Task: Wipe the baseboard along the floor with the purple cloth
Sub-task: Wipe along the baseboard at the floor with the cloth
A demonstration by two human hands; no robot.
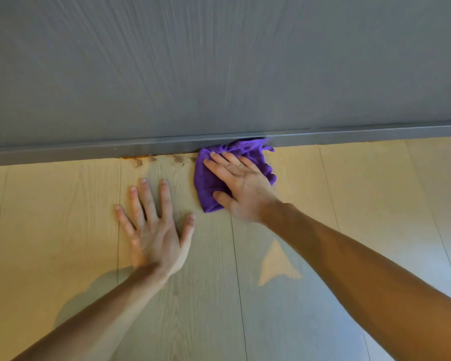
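A grey baseboard (89, 149) runs across the view where the grey wall meets the wooden floor. The purple cloth (206, 183) lies crumpled on the floor, its far edge pushed up against the baseboard. My right hand (241, 186) presses flat on top of the cloth, fingers spread and pointing up-left toward the baseboard. My left hand (154, 225) rests flat on the bare floor to the left of the cloth, fingers apart, holding nothing. Brown-orange stains (141, 160) mark the floor at the baseboard's foot, just left of the cloth.
Light wooden floor planks (349, 204) fill the lower part of the view. A grey wood-grain wall panel (219, 61) rises above the baseboard. My arms' shadows fall on the floor near me.
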